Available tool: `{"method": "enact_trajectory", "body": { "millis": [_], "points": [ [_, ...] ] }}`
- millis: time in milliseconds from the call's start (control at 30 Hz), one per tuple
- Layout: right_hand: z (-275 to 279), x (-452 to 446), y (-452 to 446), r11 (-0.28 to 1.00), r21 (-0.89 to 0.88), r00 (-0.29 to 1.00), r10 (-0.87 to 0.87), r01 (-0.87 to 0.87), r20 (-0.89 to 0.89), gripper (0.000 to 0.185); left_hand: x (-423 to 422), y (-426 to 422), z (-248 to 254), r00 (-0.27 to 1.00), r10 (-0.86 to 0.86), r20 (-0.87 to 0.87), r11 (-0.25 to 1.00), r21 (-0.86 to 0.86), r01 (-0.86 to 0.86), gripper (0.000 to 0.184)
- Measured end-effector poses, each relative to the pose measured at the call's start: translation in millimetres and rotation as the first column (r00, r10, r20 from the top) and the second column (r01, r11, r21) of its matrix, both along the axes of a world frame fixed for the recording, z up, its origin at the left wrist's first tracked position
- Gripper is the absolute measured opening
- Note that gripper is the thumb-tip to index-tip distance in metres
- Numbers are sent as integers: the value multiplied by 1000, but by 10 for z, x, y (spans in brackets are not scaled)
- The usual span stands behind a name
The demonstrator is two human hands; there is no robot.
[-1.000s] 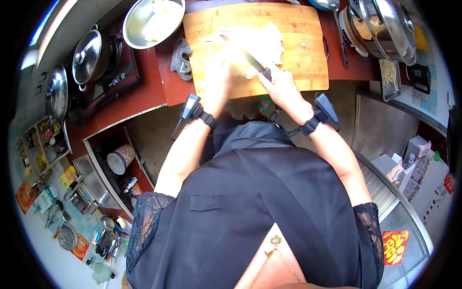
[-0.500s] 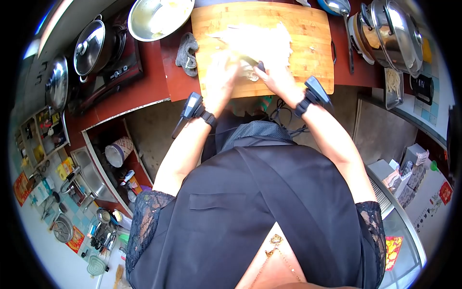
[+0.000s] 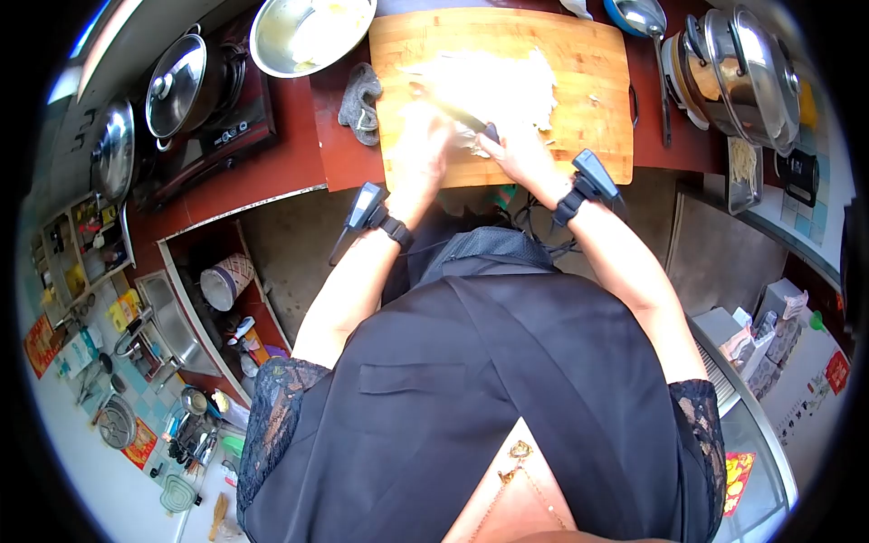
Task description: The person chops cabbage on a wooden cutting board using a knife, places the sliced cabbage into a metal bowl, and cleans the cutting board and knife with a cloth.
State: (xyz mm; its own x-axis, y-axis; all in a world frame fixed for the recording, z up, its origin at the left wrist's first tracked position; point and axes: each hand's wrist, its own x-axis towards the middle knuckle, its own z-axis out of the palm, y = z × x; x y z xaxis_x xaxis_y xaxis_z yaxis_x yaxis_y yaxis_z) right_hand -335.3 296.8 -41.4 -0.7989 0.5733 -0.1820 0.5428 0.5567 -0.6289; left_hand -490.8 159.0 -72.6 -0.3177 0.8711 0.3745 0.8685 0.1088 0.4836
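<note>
Chopped pale food (image 3: 520, 86) lies heaped across the middle of the cutting board (image 3: 593, 149), so bleached by glare that from where I stand I can't make out what it is. Over on the left, a lidded pot (image 3: 176, 86) stands well apart from the work. Nearer, the metal bowl (image 3: 274, 41) sits just beside the board's far left corner; a careless sweep that way could jog it. The grey cloth (image 3: 360, 104) lies crumpled along the board's left edge, and if it worked its way underneath, the wood could rock.

Next comes the left hand (image 3: 425, 140), at the near left of the heap. It's blurred and washed out, so I cannot tell whether its fingers grip anything or are tucked in. That's my chief worry: the knife (image 3: 489, 132) points towards them, and an exposed fingertip or a slipping piece could mean a cut. The right hand (image 3: 525, 156) is wrapped round the knife's dark handle; if its hold were damp, the blade might twist.

To the right of the heap, a few scraps (image 3: 594, 98) lie loose and could get pushed off the edge. Farther right, the ladle (image 3: 665, 100) has its handle over the counter (image 3: 692, 149), where a swinging arm could catch it.
</note>
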Motion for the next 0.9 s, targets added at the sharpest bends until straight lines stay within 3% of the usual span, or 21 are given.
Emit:
{"method": "enact_trajectory", "body": {
  "millis": [33, 67, 167, 200, 300, 400, 500, 600, 700, 733, 900],
  "points": [
    [76, 18, 43, 999, -33, 1000, -13, 14, 22, 33, 15, -34, -7, 999, 37, 20, 999, -23, -36, 25],
    [138, 98, 22, 1000, 17, 993, -18, 20, -114, 32, 12, -20, -26, 996, 78, 38, 996, -41, -76, 24],
    [333, 251, -72, 996, -85, 999, -37, 35, -24, 31, 35, 11, -111, 982, 179, 65, 984, 1, -180, 19],
    [428, 254, -84, 983, -181, 994, 15, 6, 112, 31, 31, 39, -94, 979, 181, 91, 983, -3, -181, 15],
    [280, 179, -162, 988, -154, 996, -18, 31, 85, 32, 16, 18, -130, 983, 154, 96, 988, -7, -154, 13],
    [-114, 28, -195, 998, 46, 994, 42, -37, -101, 33, 3, -5, -151, 986, 145, 79, 989, -20, -144, 14],
    [-198, -73, -193, 1000, -28, 993, -4, 1, -120, 33, -5, -18, -100, 993, 90, 78, 993, 64, -96, 15],
    [-28, 29, -138, 998, -53, 994, -21, 16, -109, 33, 97, -137, -25, 969, 237, 70, 970, -65, -233, 19],
    [231, 170, -233, 998, -65, 999, -16, 14, -36, 31, 80, -147, -178, 925, 304, 228, 953, -51, -300, 22],
    [416, 164, -228, 984, -180, 998, 4, 7, 60, 28, 72, -137, -177, 923, 286, 255, 958, -56, -282, 25],
    [119, 26, -300, 998, -68, 1000, 3, -2, 14, 28, 5, -99, -287, 949, 266, 169, 963, -96, -252, 20]
  ]
}}
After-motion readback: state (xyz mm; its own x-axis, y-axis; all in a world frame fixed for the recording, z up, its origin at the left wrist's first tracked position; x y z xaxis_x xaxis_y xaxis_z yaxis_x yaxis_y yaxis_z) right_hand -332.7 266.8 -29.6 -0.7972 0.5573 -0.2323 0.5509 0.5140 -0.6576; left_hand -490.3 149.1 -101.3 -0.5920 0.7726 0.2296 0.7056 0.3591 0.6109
